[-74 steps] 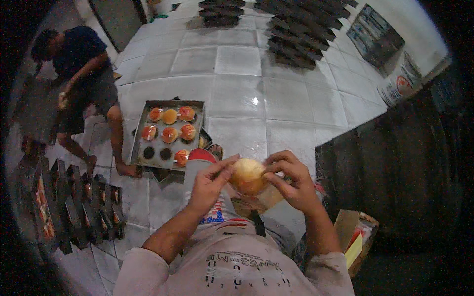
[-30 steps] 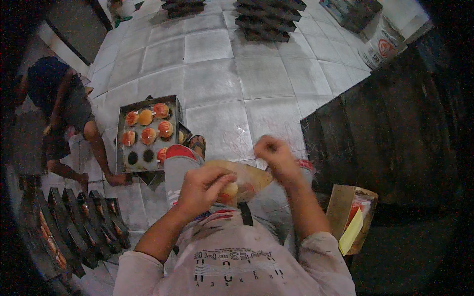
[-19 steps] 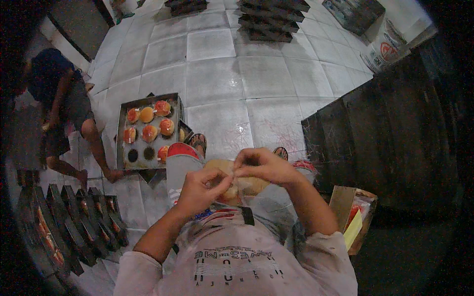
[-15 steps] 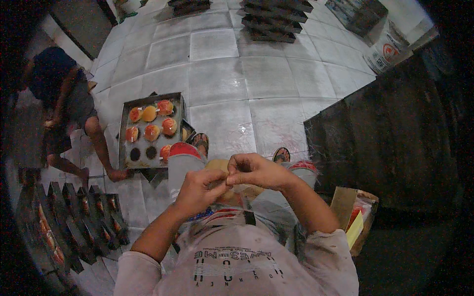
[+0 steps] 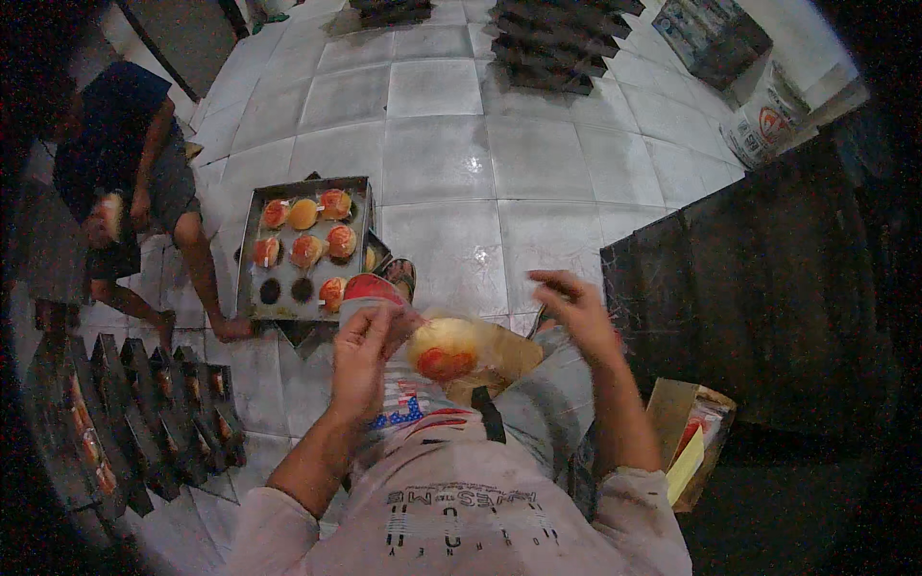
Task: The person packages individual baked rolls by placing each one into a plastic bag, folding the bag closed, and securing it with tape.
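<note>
golden and red-topped, one bun is off the metal tray, between the left hand, curled close beside it with grip unclear, and the right hand, loose and apart, while seven shiny buns already sit there, leaving two dark spots bare.

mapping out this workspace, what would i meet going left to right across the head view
Co-worker in a dark shirt → bun tray → left grip → bun with an orange-red patch → right grip → cardboard box → white sack
</note>
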`<state>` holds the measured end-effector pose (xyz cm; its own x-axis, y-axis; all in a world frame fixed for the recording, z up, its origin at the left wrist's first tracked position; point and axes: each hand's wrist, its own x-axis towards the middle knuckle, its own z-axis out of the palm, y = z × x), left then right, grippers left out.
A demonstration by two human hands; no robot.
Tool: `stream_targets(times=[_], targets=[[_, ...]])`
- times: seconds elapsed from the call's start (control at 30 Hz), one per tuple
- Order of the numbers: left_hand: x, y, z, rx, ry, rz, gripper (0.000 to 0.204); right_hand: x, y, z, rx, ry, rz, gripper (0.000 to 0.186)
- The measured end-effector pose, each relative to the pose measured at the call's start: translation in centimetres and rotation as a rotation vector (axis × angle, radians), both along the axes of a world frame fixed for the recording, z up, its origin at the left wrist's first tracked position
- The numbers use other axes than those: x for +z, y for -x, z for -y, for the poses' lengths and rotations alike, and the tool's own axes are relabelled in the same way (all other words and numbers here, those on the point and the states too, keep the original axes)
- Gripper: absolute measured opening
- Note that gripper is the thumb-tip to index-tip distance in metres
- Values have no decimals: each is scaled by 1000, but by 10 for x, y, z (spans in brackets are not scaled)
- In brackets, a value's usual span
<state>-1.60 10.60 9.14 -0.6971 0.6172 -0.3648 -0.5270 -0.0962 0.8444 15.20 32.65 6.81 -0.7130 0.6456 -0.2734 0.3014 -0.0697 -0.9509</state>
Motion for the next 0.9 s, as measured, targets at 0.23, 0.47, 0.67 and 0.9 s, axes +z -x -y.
stream_targets(times=[0.23, 0.47, 0.67, 0.9], targets=[[-1, 22, 12, 229, 27, -174, 13, 10, 104, 59, 78, 9, -274, 22], [-53, 10, 110, -11, 585, -830, 11, -40, 88, 95, 400, -202, 195, 28], [-91, -24, 108, 8, 619, -545, 12, -99, 44, 126, 186, 554, 266, 29], [-37, 16, 123, 292, 372, -302, 21, 39, 113, 128, 413, -338, -316, 65]])
